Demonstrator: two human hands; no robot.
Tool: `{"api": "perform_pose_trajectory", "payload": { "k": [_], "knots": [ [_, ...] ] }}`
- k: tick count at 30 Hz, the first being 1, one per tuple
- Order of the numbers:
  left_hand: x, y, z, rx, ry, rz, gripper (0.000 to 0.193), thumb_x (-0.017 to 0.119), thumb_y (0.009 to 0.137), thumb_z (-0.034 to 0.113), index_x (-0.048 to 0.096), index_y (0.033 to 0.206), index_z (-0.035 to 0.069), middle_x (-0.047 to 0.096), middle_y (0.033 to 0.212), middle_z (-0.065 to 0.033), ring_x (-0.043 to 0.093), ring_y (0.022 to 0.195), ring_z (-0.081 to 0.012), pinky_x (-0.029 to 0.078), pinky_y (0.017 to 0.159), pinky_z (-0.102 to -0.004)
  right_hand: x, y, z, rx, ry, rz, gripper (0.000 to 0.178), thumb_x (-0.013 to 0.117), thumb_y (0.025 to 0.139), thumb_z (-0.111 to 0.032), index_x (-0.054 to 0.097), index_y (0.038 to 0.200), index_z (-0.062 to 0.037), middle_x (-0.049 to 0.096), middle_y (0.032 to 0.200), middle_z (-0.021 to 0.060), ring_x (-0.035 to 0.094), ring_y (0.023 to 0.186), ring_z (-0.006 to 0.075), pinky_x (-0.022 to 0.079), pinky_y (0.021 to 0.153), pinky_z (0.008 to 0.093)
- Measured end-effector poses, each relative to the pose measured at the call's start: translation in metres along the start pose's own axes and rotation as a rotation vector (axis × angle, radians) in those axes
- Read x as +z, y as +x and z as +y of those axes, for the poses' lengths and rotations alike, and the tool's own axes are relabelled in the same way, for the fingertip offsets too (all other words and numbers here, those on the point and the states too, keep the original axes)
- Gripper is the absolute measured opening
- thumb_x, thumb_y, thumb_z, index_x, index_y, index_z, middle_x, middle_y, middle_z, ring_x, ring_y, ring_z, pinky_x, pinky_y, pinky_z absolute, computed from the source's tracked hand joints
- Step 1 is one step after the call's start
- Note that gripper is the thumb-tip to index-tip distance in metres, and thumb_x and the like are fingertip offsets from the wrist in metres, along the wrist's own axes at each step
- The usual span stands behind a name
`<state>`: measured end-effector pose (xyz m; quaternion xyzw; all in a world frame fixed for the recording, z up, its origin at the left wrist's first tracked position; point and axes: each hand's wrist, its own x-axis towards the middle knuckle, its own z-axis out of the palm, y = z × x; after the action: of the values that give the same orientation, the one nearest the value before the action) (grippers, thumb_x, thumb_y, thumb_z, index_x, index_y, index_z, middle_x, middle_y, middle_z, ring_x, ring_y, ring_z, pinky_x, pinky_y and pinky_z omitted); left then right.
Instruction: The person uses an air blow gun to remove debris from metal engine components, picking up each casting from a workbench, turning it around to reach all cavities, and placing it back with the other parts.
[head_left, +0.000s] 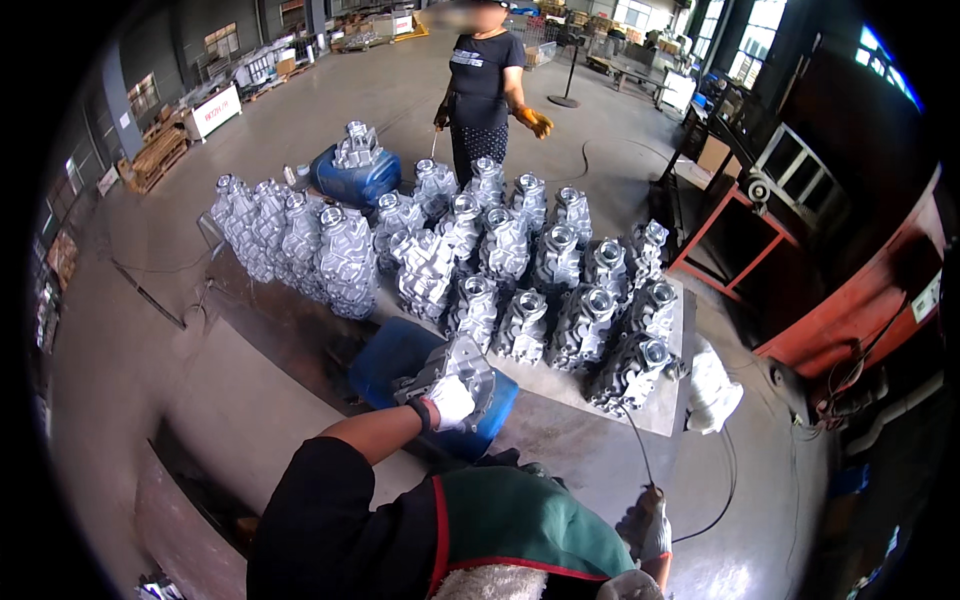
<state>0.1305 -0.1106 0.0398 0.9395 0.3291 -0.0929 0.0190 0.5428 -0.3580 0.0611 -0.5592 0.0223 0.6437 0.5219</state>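
In a white glove, my left hand point(452, 402) grips the edge of a grey cast-metal housing point(468, 366). The housing lies tilted on a blue plastic drum point(385, 362) in front of me. Low on the right, my right hand point(655, 530), also gloved, is closed round the end of a thin dark rod-like tool point(641, 450). The tool's upper end reaches up near the closest standing housing point(632, 372); whether it touches I cannot tell. My right fingers are partly in shadow.
Several rows of upright metal housings point(505, 245) stand on a low sheet point(655, 412) beyond the drum. A person point(485, 90) in orange gloves stands behind them, near another blue drum point(355, 180). A white sack point(712, 385), a black hose point(733, 490) and a red frame point(735, 240) lie right.
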Motion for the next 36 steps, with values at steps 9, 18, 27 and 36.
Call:
{"api": "perform_pose_trajectory", "payload": {
  "k": [9, 18, 27, 36],
  "knots": [
    [0.019, 0.011, -0.002, -0.022, 0.05, 0.006, 0.026, 0.07, 0.067, 0.037, 0.07, 0.071, 0.011, 0.064, 0.064, -0.0101, 0.064, 0.063, -0.028, 0.05, 0.063, -0.0394, 0.026, 0.003, 0.019, -0.071, -0.073, -0.168, 0.056, 0.051, 0.084, -0.061, 0.056, 0.106, -0.01, 0.06, 0.086, 0.0103, 0.059, 0.073, 0.0305, 0.05, 0.065, 0.049],
    [0.034, 0.021, 0.035, -0.011, 0.156, 0.147, 0.019, 0.055, 0.073, 0.018, 0.069, 0.067, 0.006, 0.063, 0.065, -0.0134, 0.062, 0.063, -0.0293, 0.048, 0.062, -0.0398, 0.036, 0.007, 0.017, -0.086, -0.383, -0.049, 0.063, 0.043, 0.089, -0.061, 0.058, 0.104, -0.0013, 0.062, 0.083, 0.0106, 0.061, 0.069, 0.0199, 0.052, 0.064, 0.0343],
    [0.089, 0.021, 0.078, -0.04, 0.167, -0.009, 0.018, 0.053, 0.077, 0.014, 0.069, 0.073, 0.007, 0.065, 0.071, -0.0111, 0.062, 0.068, -0.0273, 0.04, 0.062, -0.0387, 0.078, -0.003, 0.011, -0.043, -0.767, -0.167, 0.066, 0.041, 0.09, -0.061, 0.064, 0.098, 0.0002, 0.065, 0.08, 0.0077, 0.061, 0.068, 0.0159, 0.048, 0.061, 0.0285],
    [0.038, -0.014, 0.039, -0.01, 0.127, 0.134, 0.012, 0.055, 0.076, 0.018, 0.065, 0.071, 0.014, 0.063, 0.07, -0.0054, 0.062, 0.071, -0.0217, 0.042, 0.067, -0.0369, 0.092, 0.029, 0.002, -0.128, -1.11, -0.165, 0.064, 0.04, 0.092, -0.056, 0.065, 0.094, 0.0031, 0.065, 0.076, 0.0097, 0.059, 0.071, 0.014, 0.046, 0.064, 0.0278]
  ]
}}
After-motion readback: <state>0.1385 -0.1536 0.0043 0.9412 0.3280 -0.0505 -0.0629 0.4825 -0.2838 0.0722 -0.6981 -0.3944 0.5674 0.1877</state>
